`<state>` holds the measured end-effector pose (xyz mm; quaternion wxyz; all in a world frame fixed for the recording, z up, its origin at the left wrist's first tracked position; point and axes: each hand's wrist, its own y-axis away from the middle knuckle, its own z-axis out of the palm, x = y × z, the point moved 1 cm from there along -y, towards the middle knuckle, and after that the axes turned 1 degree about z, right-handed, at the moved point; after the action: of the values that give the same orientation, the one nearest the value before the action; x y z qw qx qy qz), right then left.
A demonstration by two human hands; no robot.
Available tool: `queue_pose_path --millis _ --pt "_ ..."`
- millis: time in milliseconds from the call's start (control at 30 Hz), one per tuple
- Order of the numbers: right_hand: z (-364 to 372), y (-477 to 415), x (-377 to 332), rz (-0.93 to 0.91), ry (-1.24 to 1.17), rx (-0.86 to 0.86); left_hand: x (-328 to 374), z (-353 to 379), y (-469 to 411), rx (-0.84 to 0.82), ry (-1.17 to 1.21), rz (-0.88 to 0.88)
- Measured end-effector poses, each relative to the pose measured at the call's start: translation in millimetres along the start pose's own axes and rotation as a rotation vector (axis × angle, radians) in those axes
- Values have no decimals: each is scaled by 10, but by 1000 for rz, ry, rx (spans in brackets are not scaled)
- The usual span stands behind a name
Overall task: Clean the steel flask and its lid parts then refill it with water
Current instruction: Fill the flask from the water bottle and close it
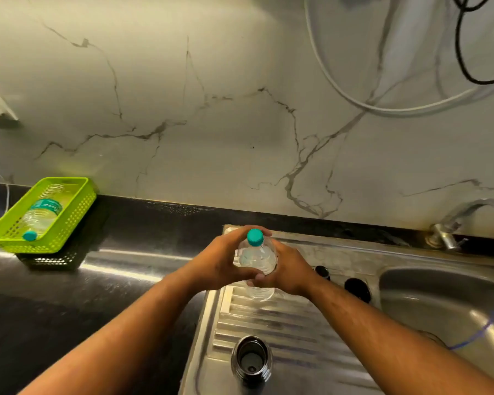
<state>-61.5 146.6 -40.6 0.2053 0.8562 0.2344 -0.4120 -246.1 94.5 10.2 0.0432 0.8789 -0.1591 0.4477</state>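
Note:
The steel flask (251, 360) stands upright and uncapped on the ribbed drainboard (291, 320), near the bottom of the view. Two black lid parts (357, 289) lie at the drainboard's right edge, one of them partly behind my right wrist. A clear plastic water bottle (257, 260) with a teal cap (255, 237) stands beyond the flask. My left hand (220, 263) wraps its left side, fingers reaching up by the cap. My right hand (287, 273) clasps its right side and lower body.
The sink basin (445, 303) lies to the right, with a steel tap (451, 223) behind it at the wall. A green plastic basket (74, 212) holding another capped bottle (42, 215) sits on the dark counter (97, 295) at the left. Cables hang on the marble wall.

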Motion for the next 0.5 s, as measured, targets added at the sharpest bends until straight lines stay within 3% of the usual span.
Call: queue_pose_path --millis 200,333,500 --pt "257 -241 -324 -29 5 -95 -195 -436 330 219 54 -102" --pt "250 -217 -277 -25 112 -42 -385 -827 550 403 11 -222" --pt "174 13 9 -74 68 55 -605 -1087 794 487 -120 -314"
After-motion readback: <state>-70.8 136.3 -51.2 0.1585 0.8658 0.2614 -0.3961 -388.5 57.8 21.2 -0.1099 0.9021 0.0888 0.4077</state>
